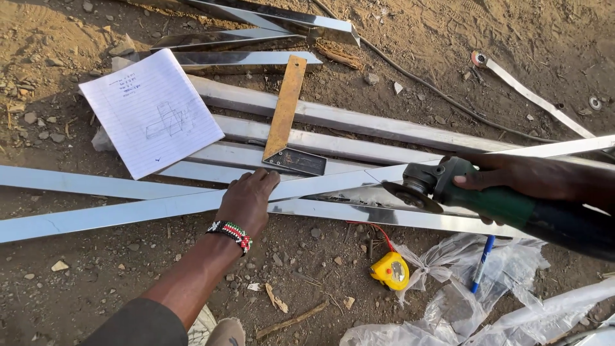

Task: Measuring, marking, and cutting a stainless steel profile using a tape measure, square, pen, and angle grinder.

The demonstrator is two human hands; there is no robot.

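Warm low sunlight, soft shadows, glare on steel bars (359,122), sharp focus.

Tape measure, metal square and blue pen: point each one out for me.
Tape measure (390,270), head view, on its yellow case.
Metal square (286,107), head view, on the middle of its long brass-coloured blade.
Blue pen (482,264), head view, on the middle of its barrel.

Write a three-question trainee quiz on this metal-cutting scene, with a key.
1. True or false: the left hand presses flat on a long steel bar.
2. Which tool does the right hand grip? A) angle grinder B) hammer C) tape measure
3. Fill in: the try square lies across the steel bars beside a lined ____.

Key: 1 true; 2 A, its disc at the bar; 3 notebook. The yellow tape measure lies on the dirt, untouched.
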